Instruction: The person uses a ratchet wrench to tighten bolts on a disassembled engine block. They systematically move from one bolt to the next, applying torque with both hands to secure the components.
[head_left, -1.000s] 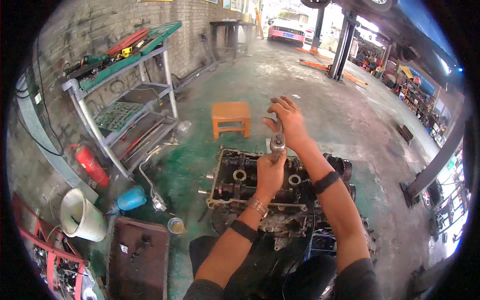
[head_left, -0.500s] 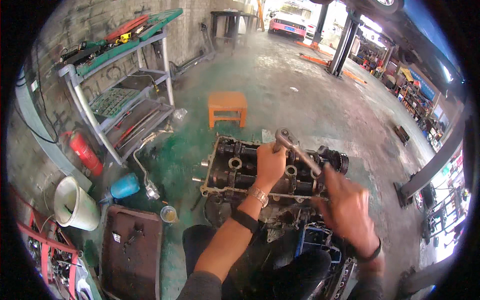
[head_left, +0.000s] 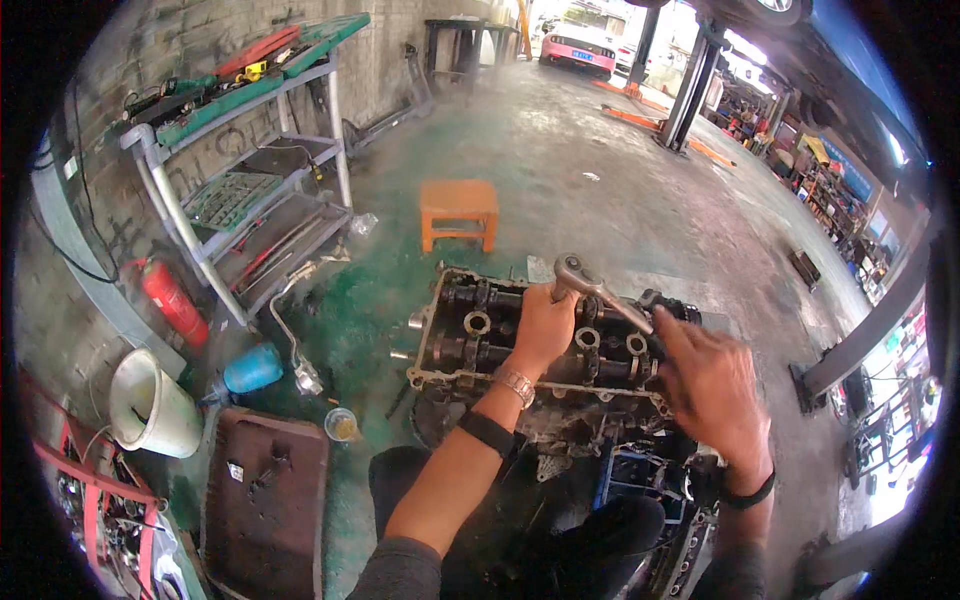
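Note:
A dark, greasy engine cylinder head (head_left: 470, 335) lies on the green floor in front of me. A metal ratchet wrench (head_left: 592, 285) stands over its middle, head up and handle slanting down to the right. My left hand (head_left: 543, 325) is closed around the socket shaft just under the ratchet head. My right hand (head_left: 712, 388) grips the lower end of the handle, at the right end of the cylinder head. A watch and a black band sit on my left wrist.
An orange stool (head_left: 459, 211) stands beyond the engine part. A metal tool rack (head_left: 240, 180) lines the left wall, with a red fire extinguisher (head_left: 170, 300), a white bucket (head_left: 150, 405), a blue container (head_left: 250, 368) and a brown tray (head_left: 265, 490) nearby. A pink car (head_left: 580, 45) is parked far back.
The right hand moved from up by the ratchet head down and right along the handle, swinging it. The left hand stayed on the socket shaft. The view shifted slightly.

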